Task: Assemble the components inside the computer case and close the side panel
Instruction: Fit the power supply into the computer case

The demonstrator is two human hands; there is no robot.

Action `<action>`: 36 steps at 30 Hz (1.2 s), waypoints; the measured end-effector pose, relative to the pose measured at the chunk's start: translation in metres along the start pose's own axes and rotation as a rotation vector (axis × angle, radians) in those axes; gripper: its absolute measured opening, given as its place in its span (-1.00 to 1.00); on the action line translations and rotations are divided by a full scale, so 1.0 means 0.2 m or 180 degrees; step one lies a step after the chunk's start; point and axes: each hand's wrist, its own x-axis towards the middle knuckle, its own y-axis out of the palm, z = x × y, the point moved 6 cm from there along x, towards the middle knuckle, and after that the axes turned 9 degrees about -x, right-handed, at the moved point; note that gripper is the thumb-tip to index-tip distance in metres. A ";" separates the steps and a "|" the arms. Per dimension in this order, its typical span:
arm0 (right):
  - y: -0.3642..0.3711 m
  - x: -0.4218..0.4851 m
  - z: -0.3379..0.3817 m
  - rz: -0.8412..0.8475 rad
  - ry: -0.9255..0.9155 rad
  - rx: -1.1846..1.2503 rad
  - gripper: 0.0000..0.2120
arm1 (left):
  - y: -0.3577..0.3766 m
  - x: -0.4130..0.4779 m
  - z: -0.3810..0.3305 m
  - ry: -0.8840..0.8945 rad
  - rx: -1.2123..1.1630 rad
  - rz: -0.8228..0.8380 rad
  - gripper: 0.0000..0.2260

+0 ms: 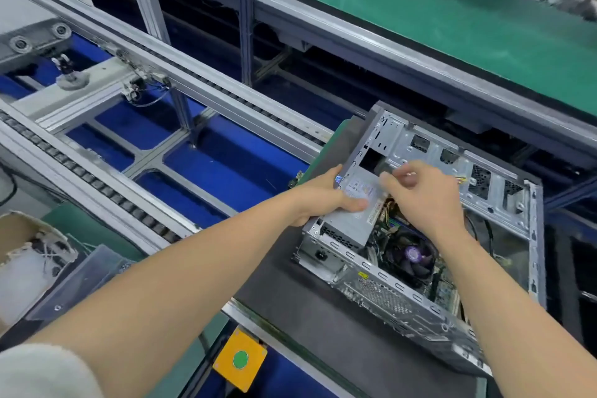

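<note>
Case (387, 299) lies open. L hand (323, 200) grips its corner by power supply (342, 226); R hand (426, 194) blurred, grasp unclear. Brace case firmly, route cables (386, 208) off fan (410, 255).

Bare forearms are reaching fwd; L hand (324, 195) is gripping grey metal computer case (504, 203) wall, R hand (426, 194) is curling its fingers, blurred.

Single head-worn wide-angle camera, facing forward and steeply down, near above the open silver sheet-metal computer case (497, 191), framed right of centre. Beyond the case, the green-topped bench (452, 26) appears motion-blurred.
</note>
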 end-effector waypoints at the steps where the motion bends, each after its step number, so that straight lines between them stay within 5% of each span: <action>1: -0.09 0.01 0.02 -0.0518 -0.0077 0.0348 -0.71 | 0.00 0.00 0.00 0.0000 0.0034 -0.0017 -0.08; 4: -0.12 0.01 0.08 -0.0304 -0.0008 0.3631 -0.59 | -0.01 0.01 0.01 0.0003 0.0022 -0.0082 -0.08; 6: 0.02 -0.04 0.18 0.0049 0.0179 0.4418 -0.61 | -0.01 0.00 0.00 0.0025 0.0044 -0.0144 -0.08; 12: 0.18 -0.06 0.11 -0.0387 0.0642 0.3836 -0.67 | 0.00 -0.01 -0.01 0.0039 -0.0038 -0.0075 -0.16; 14: 0.15 -0.05 -0.06 -0.0727 0.0788 0.2928 -0.67 | 0.00 0.00 0.00 0.0028 -0.0138 -0.0017 -0.19; 17: 0.24 -0.02 -0.13 0.0110 0.0510 0.1466 -0.70 | 0.00 0.00 -0.01 0.0052 -0.0184 -0.0007 -0.21; 21: 0.43 0.01 -0.11 0.1509 0.0468 0.1560 -0.61 | 0.00 -0.02 -0.01 0.0156 0.0008 -0.0067 -0.24; 24: 0.45 0.03 -0.12 0.1586 0.0444 0.1512 -0.41 | -0.02 -0.02 -0.02 0.0254 -0.0020 -0.0241 -0.30; 28: 0.40 -0.03 -0.06 0.1770 0.0107 0.1417 -0.64 | -0.01 -0.04 -0.04 0.0286 -0.0124 -0.0436 -0.35; 36: 0.35 -0.06 -0.03 0.1794 -0.0339 0.1469 -0.69 | -0.01 -0.05 -0.06 0.0397 0.0321 -0.0846 -0.37</action>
